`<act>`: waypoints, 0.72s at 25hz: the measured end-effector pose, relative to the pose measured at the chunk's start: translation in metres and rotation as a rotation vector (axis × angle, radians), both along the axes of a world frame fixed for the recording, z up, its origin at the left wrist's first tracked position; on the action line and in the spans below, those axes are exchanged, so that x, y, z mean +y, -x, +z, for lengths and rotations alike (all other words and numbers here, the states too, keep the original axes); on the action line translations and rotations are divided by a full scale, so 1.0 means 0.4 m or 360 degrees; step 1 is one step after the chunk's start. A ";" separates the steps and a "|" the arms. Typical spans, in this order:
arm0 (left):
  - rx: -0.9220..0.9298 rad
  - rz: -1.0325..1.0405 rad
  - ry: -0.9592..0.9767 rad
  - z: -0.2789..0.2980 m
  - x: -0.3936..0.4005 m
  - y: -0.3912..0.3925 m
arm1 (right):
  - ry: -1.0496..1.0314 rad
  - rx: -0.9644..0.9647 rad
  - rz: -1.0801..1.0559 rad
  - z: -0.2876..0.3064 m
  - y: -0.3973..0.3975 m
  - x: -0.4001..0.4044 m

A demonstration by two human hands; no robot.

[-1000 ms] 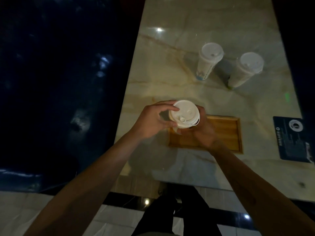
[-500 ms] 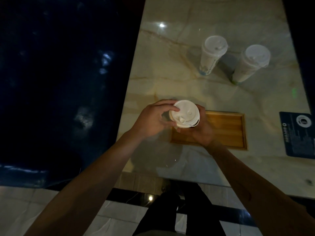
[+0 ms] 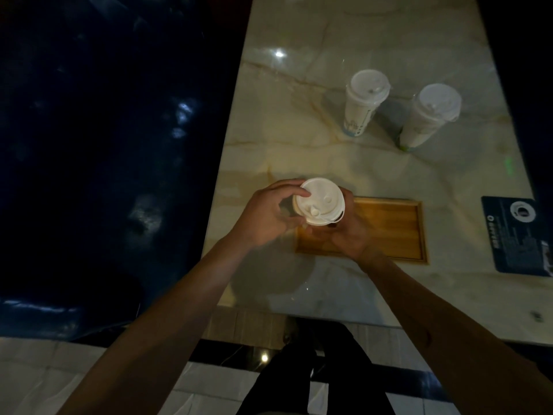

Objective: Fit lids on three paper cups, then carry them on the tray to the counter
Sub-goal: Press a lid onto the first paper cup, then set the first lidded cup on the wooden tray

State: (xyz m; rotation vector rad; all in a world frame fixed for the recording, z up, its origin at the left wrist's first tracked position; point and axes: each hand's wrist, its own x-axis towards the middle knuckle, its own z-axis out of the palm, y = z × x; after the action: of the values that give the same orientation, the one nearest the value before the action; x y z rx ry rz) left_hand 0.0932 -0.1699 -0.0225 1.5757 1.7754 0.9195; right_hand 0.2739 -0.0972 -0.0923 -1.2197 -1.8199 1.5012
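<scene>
1. Grip: right hand (image 3: pixel 348 232) wrapped round the body of the third cup, fingers curled from below and behind; the cup wall is mostly hidden under its lid (image 3: pixel 319 202). Left hand (image 3: pixel 266 215) pinches the lid's rim, fingertips curled over the near-left edge.
2. Cup is held in the air above the left end of the wooden tray (image 3: pixel 389 229), not set down on it.
3. Lid looks nearly seated; at the lower right edge a thin gap or shadow line shows, so I judge that side may not be snapped home. Cannot tell for certain in this light.
4. To do it well: keep the right hand firm but low on the cup so the wall does not buckle; walk the left thumb and fingers round the rim, pressing each part down until the whole edge sits even.
5. Risk: squeezing a paper wall while pressing from above could pop the lid back off or spill whatever is inside.
6. Farther out: two lidded cups, one (image 3: pixel 363 104) and another (image 3: pixel 428 116), stand just beside each other on the marble table (image 3: pixel 299 139), well apart from the tray.
7. Remaining, by my reading: finish this rim, load all three on the tray, carry.
</scene>
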 end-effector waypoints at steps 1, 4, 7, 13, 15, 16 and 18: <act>-0.0046 0.0027 0.0021 -0.001 0.000 -0.001 | -0.0011 -0.0021 -0.0005 0.003 0.001 -0.002; -0.0173 0.0078 0.0042 -0.008 -0.005 -0.005 | 0.0020 -0.0047 0.0024 0.019 0.007 0.001; -0.0269 0.0115 0.0064 -0.010 -0.014 -0.012 | -0.0019 -0.0113 0.0109 0.033 0.012 0.012; -0.0503 0.0199 0.0158 -0.015 -0.029 -0.019 | 0.0124 -0.0187 0.0148 0.050 -0.010 -0.017; -0.0518 0.0231 0.0201 -0.013 -0.030 -0.017 | 0.0270 -0.0175 0.0121 0.061 -0.028 -0.027; -0.0542 0.0254 0.0227 -0.010 -0.033 -0.014 | 0.0314 -0.0192 0.0081 0.070 -0.035 -0.029; -0.0606 0.0275 0.0283 0.001 -0.040 -0.011 | 0.0313 -0.0320 0.0046 0.093 -0.054 -0.034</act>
State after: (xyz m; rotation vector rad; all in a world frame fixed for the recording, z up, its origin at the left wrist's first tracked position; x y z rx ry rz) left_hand 0.0976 -0.1859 -0.0220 1.0661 1.6815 1.0322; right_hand 0.2956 -0.1109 -0.0550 -1.4916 -1.8564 1.6577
